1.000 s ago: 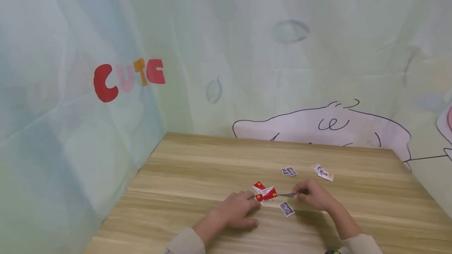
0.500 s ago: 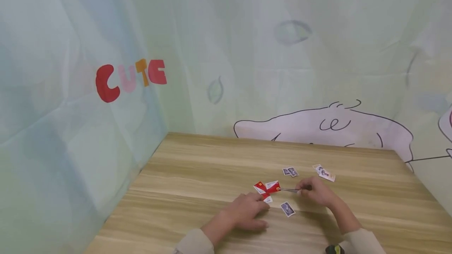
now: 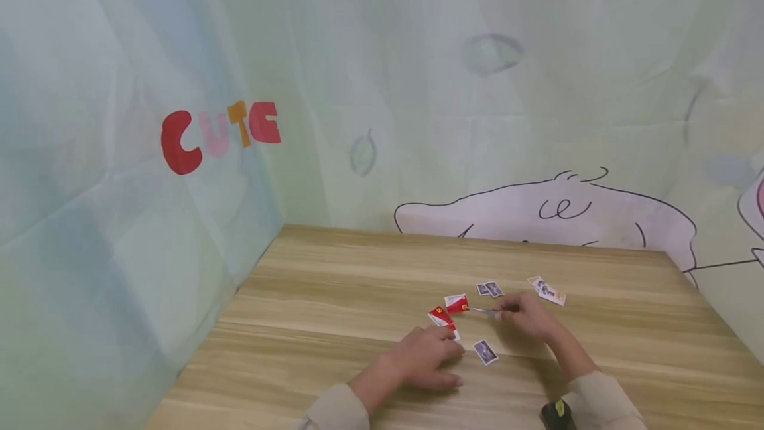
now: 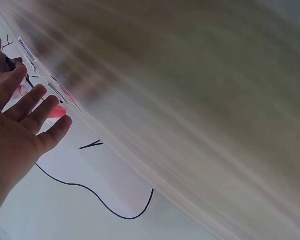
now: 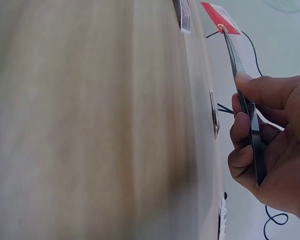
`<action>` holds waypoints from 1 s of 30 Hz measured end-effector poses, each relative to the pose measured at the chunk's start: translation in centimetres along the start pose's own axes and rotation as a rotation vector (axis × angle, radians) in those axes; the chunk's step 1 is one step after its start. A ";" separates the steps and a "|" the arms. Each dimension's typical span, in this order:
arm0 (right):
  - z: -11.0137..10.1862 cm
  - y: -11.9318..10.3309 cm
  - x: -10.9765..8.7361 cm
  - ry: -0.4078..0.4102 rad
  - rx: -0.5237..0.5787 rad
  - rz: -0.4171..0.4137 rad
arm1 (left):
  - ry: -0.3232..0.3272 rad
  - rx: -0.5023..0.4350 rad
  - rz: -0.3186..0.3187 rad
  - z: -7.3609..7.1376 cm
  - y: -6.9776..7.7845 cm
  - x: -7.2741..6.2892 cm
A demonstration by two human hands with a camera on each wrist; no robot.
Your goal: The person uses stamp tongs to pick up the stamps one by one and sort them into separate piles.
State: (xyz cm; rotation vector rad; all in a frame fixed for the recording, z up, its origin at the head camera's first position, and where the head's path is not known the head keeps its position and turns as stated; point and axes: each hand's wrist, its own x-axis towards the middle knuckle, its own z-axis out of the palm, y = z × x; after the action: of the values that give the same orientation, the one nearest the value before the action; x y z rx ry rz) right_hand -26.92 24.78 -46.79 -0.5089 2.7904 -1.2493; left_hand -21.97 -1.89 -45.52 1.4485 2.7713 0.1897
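Note:
My right hand (image 3: 528,317) grips a pair of metal tweezers (image 5: 251,115), fingers curled round its shanks. At the tweezers' tips is a small red-and-white stamp-like card (image 3: 456,303), pinched by one corner; in the right wrist view it stands off the tabletop. Just below it in the head view lies a second red-and-white card (image 3: 440,316). Another red-and-white card (image 3: 451,330) lies partly hidden by the fingertips of my left hand (image 3: 420,356). That hand reaches low over the table, its fingers extended and slightly spread in the left wrist view.
A grey picture card (image 3: 485,352) lies between the hands. Two overlapping grey cards (image 3: 491,289) lie farther back, with a few pale orange-and-white cards (image 3: 549,293) to their right. The wood-grain table (image 3: 322,284) meets a printed cloth backdrop (image 3: 334,71) behind and at left.
The pinched red-and-white card has moved up and away from the other two, drawn by the tweezers in my right hand. My left hand has shifted slightly right.

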 end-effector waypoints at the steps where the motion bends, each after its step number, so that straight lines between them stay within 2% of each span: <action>1: 0.1 0.0 0.1 0.008 -0.003 0.003 | -0.004 0.000 0.005 0.0 0.0 0.1; 8: 0.7 0.1 0.9 0.018 -0.041 -0.025 | -0.032 0.022 0.035 0.3 0.3 0.7; 18: 1.0 0.1 2.6 0.000 -0.001 -0.034 | -0.001 0.104 0.122 0.7 0.5 1.8; 30: 1.1 -0.2 4.1 -0.041 -0.005 -0.089 | -0.037 0.112 0.122 1.3 0.9 2.5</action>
State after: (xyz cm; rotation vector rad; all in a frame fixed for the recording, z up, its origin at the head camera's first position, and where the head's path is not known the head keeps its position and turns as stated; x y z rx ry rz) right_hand -30.60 22.60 -47.01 -0.6577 2.7664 -1.2329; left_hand -22.54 0.80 -46.56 1.6307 2.7055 0.0076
